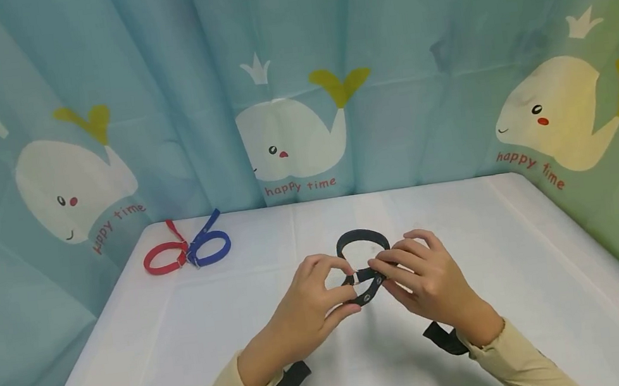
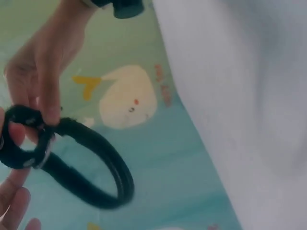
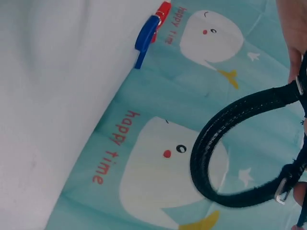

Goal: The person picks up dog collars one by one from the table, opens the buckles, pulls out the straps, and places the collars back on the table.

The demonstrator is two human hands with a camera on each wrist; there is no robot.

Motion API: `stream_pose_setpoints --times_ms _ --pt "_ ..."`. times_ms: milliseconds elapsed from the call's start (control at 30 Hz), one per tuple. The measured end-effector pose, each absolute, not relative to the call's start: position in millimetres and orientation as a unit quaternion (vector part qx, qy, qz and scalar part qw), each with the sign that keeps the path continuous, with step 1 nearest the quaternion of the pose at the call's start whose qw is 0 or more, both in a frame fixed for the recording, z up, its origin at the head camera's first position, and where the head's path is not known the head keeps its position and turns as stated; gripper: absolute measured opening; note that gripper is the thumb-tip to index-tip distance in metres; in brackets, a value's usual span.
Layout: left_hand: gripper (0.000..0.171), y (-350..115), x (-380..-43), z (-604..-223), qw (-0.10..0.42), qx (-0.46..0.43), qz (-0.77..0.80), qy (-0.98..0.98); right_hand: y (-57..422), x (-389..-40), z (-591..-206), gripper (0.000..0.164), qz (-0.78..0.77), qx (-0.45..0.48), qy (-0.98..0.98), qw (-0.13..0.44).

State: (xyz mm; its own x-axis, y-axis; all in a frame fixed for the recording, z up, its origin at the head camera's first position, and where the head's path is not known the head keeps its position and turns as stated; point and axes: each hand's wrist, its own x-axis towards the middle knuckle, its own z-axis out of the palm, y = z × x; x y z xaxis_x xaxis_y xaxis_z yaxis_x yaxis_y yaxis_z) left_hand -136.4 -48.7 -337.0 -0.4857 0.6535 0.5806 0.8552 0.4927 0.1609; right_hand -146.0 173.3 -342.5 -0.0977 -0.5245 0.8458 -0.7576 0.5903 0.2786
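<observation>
Black strap [image 1: 361,234] pinched w/ L hand [image 1: 317,297] & R hand [image 1: 429,278], fingers part-curled.

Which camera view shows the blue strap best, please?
The head view: there the blue strap shows its loop and free end. The right wrist view shows it nearly edge-on; the left wrist view lacks it.

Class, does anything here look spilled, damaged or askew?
Nothing stands out: the red strap and blue strap lie side by side on the table, while the left hand and right hand hold the black strap.
</observation>
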Motion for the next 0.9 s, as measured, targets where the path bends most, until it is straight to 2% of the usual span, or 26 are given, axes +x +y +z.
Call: stream_pose_setpoints --times_ms 133,267,367,500,733,900 --pt "0.01 -51.4 -136.4 -337.8 0.221 -0.456 -0.216 -0.835 173.6 -145.3 -341.8 0.027 0.099 0.441 -0.726 0.519" --pt "0.017 -47.3 -136.7 -338.3 0.256 -0.467 -0.193 -0.824 166.2 -142.6 -345.9 0.026 0.064 0.464 -0.712 0.523" --pt "0.015 -46.0 -138.0 -338.1 0.284 -0.475 -0.182 -0.813 166.7 -144.9 -347.5 0.027 0.062 0.468 -0.717 0.513" --pt "0.013 -47.9 -138.1 -337.2 0.289 -0.478 -0.192 -0.807 174.8 -149.9 -345.1 0.028 0.095 0.445 -0.729 0.511" --pt "0.021 -44.3 -137.5 -335.8 0.307 -0.508 -0.173 -0.786 171.2 -148.0 -345.2 0.022 0.071 0.473 -0.693 0.539" --pt "0.014 -42.6 -134.9 -333.8 0.335 -0.532 -0.162 -0.761 175.5 -152.5 -342.8 0.023 0.083 0.45 -0.692 0.558"
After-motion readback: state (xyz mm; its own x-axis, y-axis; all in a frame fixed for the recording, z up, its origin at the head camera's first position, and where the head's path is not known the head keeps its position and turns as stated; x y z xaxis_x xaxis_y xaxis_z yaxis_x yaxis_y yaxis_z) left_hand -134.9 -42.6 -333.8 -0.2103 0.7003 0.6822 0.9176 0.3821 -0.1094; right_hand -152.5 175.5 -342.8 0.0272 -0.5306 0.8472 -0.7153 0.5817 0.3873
